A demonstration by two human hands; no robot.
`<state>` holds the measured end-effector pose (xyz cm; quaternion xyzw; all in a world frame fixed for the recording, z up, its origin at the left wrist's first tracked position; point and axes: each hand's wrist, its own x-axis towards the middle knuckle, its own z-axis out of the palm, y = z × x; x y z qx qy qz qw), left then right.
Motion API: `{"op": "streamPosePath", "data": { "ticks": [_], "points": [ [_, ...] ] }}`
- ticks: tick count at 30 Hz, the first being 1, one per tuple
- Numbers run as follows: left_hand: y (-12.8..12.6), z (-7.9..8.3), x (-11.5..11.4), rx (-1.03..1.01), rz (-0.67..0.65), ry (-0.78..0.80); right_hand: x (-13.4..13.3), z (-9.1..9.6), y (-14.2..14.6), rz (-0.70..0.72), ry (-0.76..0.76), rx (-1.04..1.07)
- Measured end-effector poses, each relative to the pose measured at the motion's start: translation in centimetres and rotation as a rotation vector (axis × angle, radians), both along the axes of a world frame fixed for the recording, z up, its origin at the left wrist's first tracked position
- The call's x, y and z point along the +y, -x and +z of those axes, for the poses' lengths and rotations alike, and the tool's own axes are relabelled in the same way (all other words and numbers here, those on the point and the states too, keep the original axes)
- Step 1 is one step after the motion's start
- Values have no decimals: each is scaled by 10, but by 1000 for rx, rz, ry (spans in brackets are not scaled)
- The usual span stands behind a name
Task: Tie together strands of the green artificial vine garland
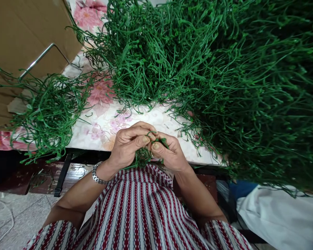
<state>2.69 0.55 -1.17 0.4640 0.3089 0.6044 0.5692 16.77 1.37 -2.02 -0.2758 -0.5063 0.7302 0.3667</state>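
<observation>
My left hand [127, 146], with a metal-link watch at its wrist, pinches thin green artificial plant stems [143, 155] between thumb and fingers. Right beside it, my right hand [170, 151] is closed on the same stems, its thumb bent over them. The fingertips of both hands almost meet at the table's near edge. Part of the bunch hangs below the fingers, over my lap. How many strands each hand grips is hidden.
A huge heap of green stems [156, 52] spreads over the back and right of the flower-patterned tablecloth [104, 133]. A smaller pile [48, 118] overhangs the left edge, near a bent metal rod [39, 59] and a cardboard box [23, 27]. White fabric [279, 215] lies lower right.
</observation>
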Motion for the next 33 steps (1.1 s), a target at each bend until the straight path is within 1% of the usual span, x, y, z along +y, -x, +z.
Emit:
{"op": "streamPosePath", "data": {
  "ticks": [2,4,5,7,8,10,13,15,18,20,22,25,29,30,33],
  "points": [
    [-2,3,0,-132,-52,128,-3,-4,4,-48,0,66],
    [-2,7,1,-258,-98,237,-5,-8,5,-91,-32,70],
    [-2,10,2,-325,-105,274,-5,-8,4,-109,-57,51],
    [1,14,5,-406,-82,291,-4,-7,-2,-139,-122,4],
    [3,16,7,-395,-61,278,-2,-4,-7,-154,-169,-28],
    [6,18,11,-271,-41,241,2,3,-16,-191,-321,-127],
    [8,18,17,-92,-15,200,10,15,-23,-226,-590,-378],
    [8,16,20,-45,28,161,12,19,-21,-220,-666,-509],
    [5,13,23,20,84,106,9,17,-13,-181,-667,-577],
    [3,12,25,58,103,86,7,14,-7,-157,-683,-581],
    [3,11,24,83,108,85,5,12,-2,-163,-706,-581],
    [7,11,19,112,83,132,5,11,-1,-219,-706,-574],
    [16,8,5,235,-75,227,5,9,-4,-317,-663,-543],
    [18,6,1,256,-94,240,5,8,-4,-331,-648,-531],
    [19,4,-4,290,-50,239,4,5,-5,-297,-610,-494]
  ]
}}
